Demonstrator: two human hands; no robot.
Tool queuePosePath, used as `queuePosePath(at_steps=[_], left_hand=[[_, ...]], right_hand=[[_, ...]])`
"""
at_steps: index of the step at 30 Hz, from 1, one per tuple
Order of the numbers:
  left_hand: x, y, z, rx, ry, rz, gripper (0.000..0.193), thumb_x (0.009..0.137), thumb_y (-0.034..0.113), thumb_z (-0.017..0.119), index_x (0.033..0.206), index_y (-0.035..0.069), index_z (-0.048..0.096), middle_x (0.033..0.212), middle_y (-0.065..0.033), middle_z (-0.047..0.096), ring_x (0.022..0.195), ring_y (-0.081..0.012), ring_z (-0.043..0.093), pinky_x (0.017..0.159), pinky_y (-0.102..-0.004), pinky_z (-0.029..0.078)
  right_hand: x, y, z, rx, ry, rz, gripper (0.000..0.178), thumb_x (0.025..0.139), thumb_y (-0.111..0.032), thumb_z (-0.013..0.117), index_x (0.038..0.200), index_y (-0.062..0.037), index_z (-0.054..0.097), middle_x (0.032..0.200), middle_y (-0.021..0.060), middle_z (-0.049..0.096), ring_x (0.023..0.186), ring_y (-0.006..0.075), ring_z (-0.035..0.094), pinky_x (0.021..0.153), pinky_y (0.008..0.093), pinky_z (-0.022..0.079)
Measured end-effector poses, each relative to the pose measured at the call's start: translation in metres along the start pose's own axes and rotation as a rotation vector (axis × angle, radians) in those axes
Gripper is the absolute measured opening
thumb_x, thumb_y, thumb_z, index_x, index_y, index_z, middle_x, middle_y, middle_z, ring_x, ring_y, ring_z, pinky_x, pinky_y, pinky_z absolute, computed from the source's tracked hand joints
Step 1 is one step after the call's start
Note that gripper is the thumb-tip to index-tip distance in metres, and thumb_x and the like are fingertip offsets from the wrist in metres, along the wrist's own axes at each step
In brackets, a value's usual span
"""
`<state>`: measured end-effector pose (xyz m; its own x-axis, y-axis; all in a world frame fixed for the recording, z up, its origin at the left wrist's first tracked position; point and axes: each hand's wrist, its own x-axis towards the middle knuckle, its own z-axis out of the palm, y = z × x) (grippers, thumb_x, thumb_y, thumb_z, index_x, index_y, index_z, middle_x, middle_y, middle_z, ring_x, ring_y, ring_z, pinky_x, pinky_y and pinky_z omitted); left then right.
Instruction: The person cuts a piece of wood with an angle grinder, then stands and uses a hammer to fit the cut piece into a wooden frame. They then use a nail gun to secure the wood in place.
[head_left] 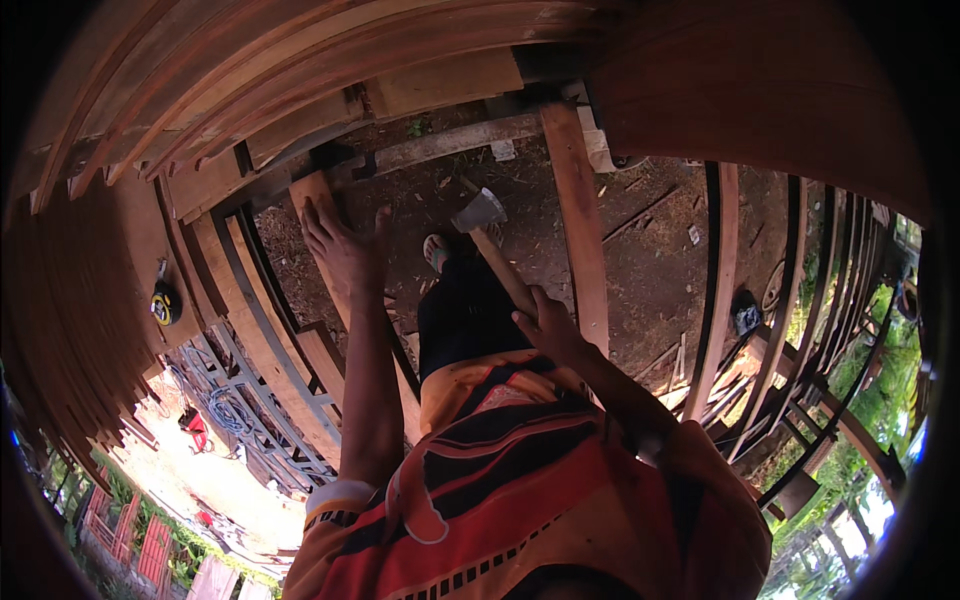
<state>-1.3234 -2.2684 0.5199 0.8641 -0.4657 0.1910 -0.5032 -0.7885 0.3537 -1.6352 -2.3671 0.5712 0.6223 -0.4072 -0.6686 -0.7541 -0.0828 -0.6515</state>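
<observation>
My right hand point(551, 325) is closed around the wooden handle of a hatchet point(503, 268). Its grey metal head points away from me, over the ground between two planks. With fingers spread and thumb apart, my left hand point(350, 250) is over a long brown plank point(313, 188) on the left; whether the palm presses on it, I cannot tell. To the right of the hatchet runs another reddish-brown plank point(575, 190), apart from the blade.
Stacked boards point(300, 70) fill the far side and the left. A yellow and black tape measure point(165, 303) lies on boards at left. Further planks point(715, 300) stretch across the right. My sandaled foot point(436, 252) stands on the dirt floor point(650, 250), among wood scraps.
</observation>
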Motion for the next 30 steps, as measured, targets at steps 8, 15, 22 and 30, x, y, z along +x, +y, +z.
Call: queuePosePath(at_steps=[8, 15, 22, 30], left_hand=[[0.046, 0.111, 0.072, -0.045, -0.183, 0.481, 0.081, 0.077, 0.043, 0.079, 0.14, 0.002, 0.047, 0.139, -0.0204, 0.051, 0.134, -0.0362, 0.046, 0.112, -0.0528, 0.035], [0.061, 0.115, 0.109, 0.138, -0.375, 0.462, 0.066, 0.072, 0.039, 0.083, 0.123, 0.004, 0.061, 0.117, -0.0151, 0.066, 0.116, -0.0312, 0.059, 0.103, -0.0456, 0.042], [0.068, 0.103, 0.104, 0.132, -0.4, 0.475, 0.067, 0.075, 0.044, 0.081, 0.125, 0.005, 0.061, 0.119, -0.0168, 0.067, 0.116, -0.0311, 0.063, 0.102, -0.047, 0.046], [0.115, 0.089, 0.075, 0.132, -0.795, 0.509, 0.064, 0.072, 0.056, 0.079, 0.11, 0.004, 0.069, 0.11, -0.021, 0.069, 0.105, -0.0368, 0.068, 0.092, -0.0489, 0.054]], right_hand=[[-0.042, 0.044, -0.038, -0.163, 0.442, -0.098, 0.046, 0.095, -0.017, 0.062, 0.13, 0.0052, 0.043, 0.083, 0.0303, 0.062, 0.08, 0.0514, 0.064, 0.066, 0.0516, 0.051], [-0.06, 0.032, -0.047, 0.007, 0.403, 0.152, 0.044, 0.098, -0.019, 0.059, 0.131, 0.005, 0.044, 0.086, 0.0338, 0.064, 0.082, 0.0538, 0.065, 0.065, 0.0541, 0.05], [-0.064, 0.042, -0.048, -0.319, 0.398, -0.229, 0.05, 0.096, -0.017, 0.059, 0.142, -0.0056, 0.046, 0.093, 0.0246, 0.061, 0.08, 0.0423, 0.066, 0.067, 0.0497, 0.051], [-0.015, -0.076, -0.161, -1.146, 0.125, -0.181, 0.051, 0.083, -0.011, 0.066, 0.134, -0.02, 0.061, 0.1, 0.0153, 0.058, 0.084, 0.0299, 0.067, 0.071, 0.0428, 0.056]])
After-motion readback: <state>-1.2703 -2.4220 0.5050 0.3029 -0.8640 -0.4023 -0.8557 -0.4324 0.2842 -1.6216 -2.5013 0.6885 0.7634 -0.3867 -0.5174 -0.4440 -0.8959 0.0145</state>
